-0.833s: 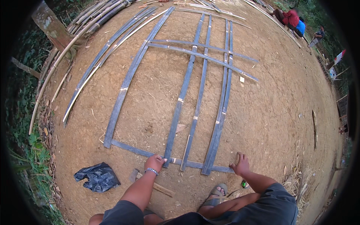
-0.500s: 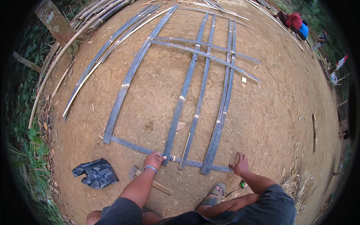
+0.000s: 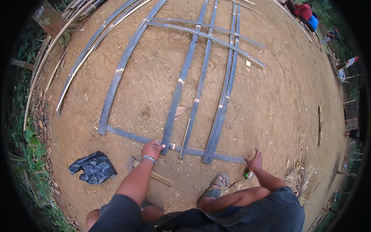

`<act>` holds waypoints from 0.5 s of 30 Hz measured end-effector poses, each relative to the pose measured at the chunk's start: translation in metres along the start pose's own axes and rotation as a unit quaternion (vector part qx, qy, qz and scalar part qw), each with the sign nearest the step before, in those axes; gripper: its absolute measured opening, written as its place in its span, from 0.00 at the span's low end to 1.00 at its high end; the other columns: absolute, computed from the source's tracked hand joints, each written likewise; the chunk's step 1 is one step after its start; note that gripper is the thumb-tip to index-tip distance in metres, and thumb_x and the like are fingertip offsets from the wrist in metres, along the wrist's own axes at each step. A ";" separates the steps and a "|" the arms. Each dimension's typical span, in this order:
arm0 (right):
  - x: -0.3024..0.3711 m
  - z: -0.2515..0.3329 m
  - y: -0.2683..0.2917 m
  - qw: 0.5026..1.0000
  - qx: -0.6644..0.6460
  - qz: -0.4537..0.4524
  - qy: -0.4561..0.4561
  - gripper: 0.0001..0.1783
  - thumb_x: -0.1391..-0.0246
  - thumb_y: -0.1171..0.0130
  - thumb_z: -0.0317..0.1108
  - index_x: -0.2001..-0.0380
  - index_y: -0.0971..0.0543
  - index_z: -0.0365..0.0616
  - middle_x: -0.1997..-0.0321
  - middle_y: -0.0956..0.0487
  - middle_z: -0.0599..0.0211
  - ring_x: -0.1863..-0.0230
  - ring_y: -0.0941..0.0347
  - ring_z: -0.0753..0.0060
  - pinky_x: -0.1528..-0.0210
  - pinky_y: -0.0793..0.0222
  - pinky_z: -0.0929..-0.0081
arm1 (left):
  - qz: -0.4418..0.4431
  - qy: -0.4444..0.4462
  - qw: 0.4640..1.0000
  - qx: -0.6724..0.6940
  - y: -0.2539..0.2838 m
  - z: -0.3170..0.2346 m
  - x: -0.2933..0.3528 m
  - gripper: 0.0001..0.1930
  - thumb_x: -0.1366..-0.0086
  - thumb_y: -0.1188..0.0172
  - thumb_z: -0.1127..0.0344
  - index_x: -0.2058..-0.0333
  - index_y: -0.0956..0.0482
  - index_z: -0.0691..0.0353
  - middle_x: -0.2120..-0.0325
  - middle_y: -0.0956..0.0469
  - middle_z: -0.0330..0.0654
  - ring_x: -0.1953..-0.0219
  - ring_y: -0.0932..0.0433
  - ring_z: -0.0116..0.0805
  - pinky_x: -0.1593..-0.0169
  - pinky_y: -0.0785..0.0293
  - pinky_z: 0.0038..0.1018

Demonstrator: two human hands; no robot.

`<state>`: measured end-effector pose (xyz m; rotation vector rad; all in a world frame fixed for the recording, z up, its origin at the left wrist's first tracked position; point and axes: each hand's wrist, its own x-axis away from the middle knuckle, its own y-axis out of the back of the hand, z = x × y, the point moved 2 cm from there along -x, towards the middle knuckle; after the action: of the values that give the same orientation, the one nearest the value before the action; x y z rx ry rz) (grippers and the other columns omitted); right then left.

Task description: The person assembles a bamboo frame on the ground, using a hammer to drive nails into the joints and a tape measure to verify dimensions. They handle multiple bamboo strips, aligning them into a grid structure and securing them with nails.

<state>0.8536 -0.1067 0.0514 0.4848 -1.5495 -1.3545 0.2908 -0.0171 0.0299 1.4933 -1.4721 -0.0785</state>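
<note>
A crumpled black plastic bag [image 3: 92, 167] lies on the bare earth to the left of the near cross strip [image 3: 127, 135], the flat grey bamboo slat that runs across the near ends of the long strips; it shows no label. Far beyond that strip, at the upper right edge of the ground, a small red-and-white sign or flag [image 3: 351, 62] stands tilted, and a red and a blue bundle [image 3: 307, 15] sit near it. The left hand [image 3: 152, 149] is stretched forward with a beaded bracelet at the wrist, its fingers curled down onto the cross strip right where a long bamboo strip [image 3: 181, 81] crosses it; whether it grips the long strip's end or only presses on it cannot be told. The right hand [image 3: 255, 161] rests at the right end of the same cross strip, fingers bent and thumb up, touching the ground beside the strip's tip. A small green object [image 3: 246, 174] lies just behind that hand, and a sandalled foot [image 3: 216, 185] is planted behind the strip, between the two hands.
</note>
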 end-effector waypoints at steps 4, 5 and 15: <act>-0.002 0.004 0.007 1.000 0.017 0.019 -0.019 0.49 0.50 0.27 0.44 0.29 0.42 0.48 0.31 0.37 0.45 0.30 0.39 0.39 0.31 0.38 0.52 | 0.007 0.004 1.000 0.018 0.000 0.000 -0.002 0.17 0.45 0.22 0.57 0.71 0.18 0.64 0.76 0.17 0.46 0.74 0.21 0.36 0.64 0.24 0.33; -0.005 0.004 0.006 1.000 0.009 0.011 -0.003 0.49 0.50 0.27 0.44 0.29 0.42 0.48 0.31 0.37 0.45 0.30 0.39 0.39 0.31 0.38 0.52 | 0.002 -0.003 1.000 0.011 -0.001 0.000 -0.003 0.16 0.45 0.22 0.58 0.71 0.18 0.64 0.76 0.18 0.46 0.74 0.21 0.36 0.64 0.24 0.33; -0.010 0.051 0.001 0.995 -0.039 0.023 0.085 0.48 0.48 0.28 0.44 0.30 0.41 0.42 0.34 0.34 0.42 0.33 0.37 0.37 0.32 0.38 0.50 | 0.003 0.004 1.000 -0.014 -0.004 0.006 -0.010 0.18 0.46 0.24 0.51 0.70 0.16 0.60 0.71 0.15 0.48 0.66 0.16 0.46 0.58 0.22 0.37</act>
<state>0.8146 -0.0723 0.0538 0.5002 -1.3560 -1.2979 0.2873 -0.0132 0.0188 1.4652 -1.4641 -0.0882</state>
